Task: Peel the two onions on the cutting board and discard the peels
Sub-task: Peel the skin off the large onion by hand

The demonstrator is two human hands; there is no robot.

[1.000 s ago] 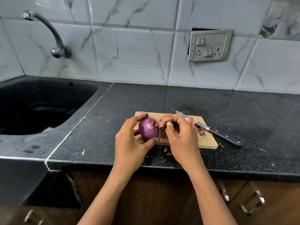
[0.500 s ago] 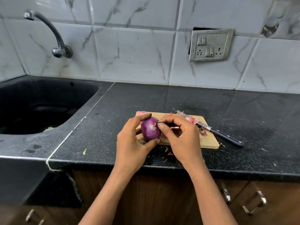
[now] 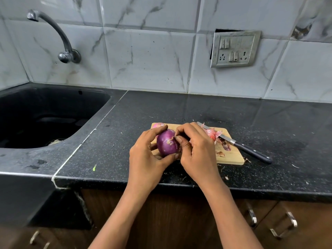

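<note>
Gripping the red onion (image 3: 167, 141) above the cutting board (image 3: 231, 155), the left hand (image 3: 145, 155) curls its fingers around it; the right hand (image 3: 195, 151) fingers pinch its skin.

The second onion (image 3: 158, 125) shows only as a pale sliver at the far left corner of the cutting board (image 3: 231, 156). The rest of it is behind the left grip (image 3: 145, 155) and the purple onion (image 3: 166, 143) held there. Both hands hide the board's middle. Whether the right grip (image 3: 197, 151) pinches a flake of skin is too small to tell. Peels (image 3: 212, 133) cover part of the knife (image 3: 251, 151) blade. The sink (image 3: 53, 97) runs off the left edge, and both forearms off the bottom.
</note>
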